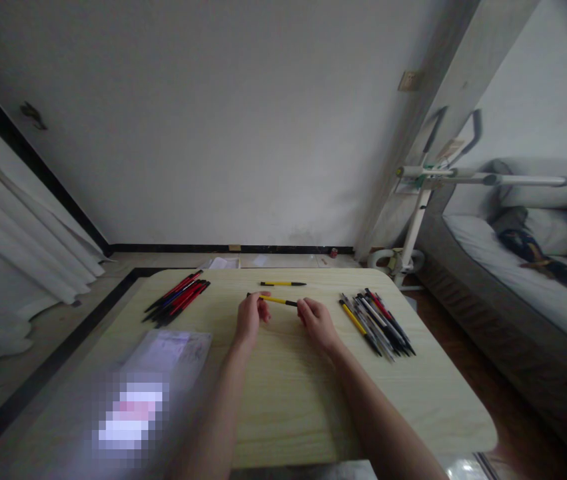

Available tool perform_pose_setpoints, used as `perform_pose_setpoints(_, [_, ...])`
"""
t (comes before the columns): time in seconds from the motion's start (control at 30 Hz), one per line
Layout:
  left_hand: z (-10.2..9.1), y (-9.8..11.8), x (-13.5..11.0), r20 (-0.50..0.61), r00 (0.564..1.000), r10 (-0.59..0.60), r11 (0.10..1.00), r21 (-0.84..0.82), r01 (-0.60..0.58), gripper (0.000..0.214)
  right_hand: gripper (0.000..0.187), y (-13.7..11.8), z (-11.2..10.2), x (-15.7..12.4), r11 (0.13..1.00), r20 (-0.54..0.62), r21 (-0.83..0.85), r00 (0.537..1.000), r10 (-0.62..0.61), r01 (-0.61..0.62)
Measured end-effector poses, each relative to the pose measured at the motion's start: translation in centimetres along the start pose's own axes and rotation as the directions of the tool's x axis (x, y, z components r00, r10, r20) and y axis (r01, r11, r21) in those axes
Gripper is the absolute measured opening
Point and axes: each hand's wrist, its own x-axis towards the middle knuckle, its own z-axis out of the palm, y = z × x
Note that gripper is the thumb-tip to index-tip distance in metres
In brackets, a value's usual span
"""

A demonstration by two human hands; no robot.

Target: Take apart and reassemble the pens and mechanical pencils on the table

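Observation:
Between my two hands a yellow pen [277, 300] with black ends lies level, a little above the table. The fingers of my left hand [252, 316] are closed on its left end. My right hand [316, 320] pinches the black right end. Just beyond it, a second yellow pen [283, 284] rests crosswise on the table. Right of my right hand is a pile of mixed pens [380, 323], in yellow, clear, black, white and red. To the left of my left hand, several red, black and blue pens [178, 299] lie slanted together.
The pale wooden table [293, 400] has rounded corners. On its left lies a clear plastic sleeve [178, 347], with a blurred bright patch near it. Behind stands the wall [243, 133]. At the right are white exercise equipment [416, 227] and a sofa [508, 287]; a curtain [13, 253] hangs at left.

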Motion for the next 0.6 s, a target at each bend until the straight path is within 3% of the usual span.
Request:
perform_pose_setpoints(0.27, [0.17,0.16,-0.20,0.046,0.999,-0.002,1.000,-0.013,0.003,0.030,0.049,-0.16,-0.03,0.25,0.972,0.041,0.180,0.989,0.143,-0.148])
perform_pose_setpoints(0.47, [0.25,0.46,-0.28,-0.064,0.998,0.003,0.999,-0.050,-0.006,0.030,0.031,-0.20,0.12,0.23,0.983,0.023,0.164,0.997,0.075,-0.077])
perform_pose_setpoints(0.6, [0.12,0.88,-0.30,-0.127,0.992,0.008,0.990,-0.141,-0.026,0.028,0.028,0.01,0.05,0.40,0.957,0.013,0.281,0.998,0.065,-0.066])
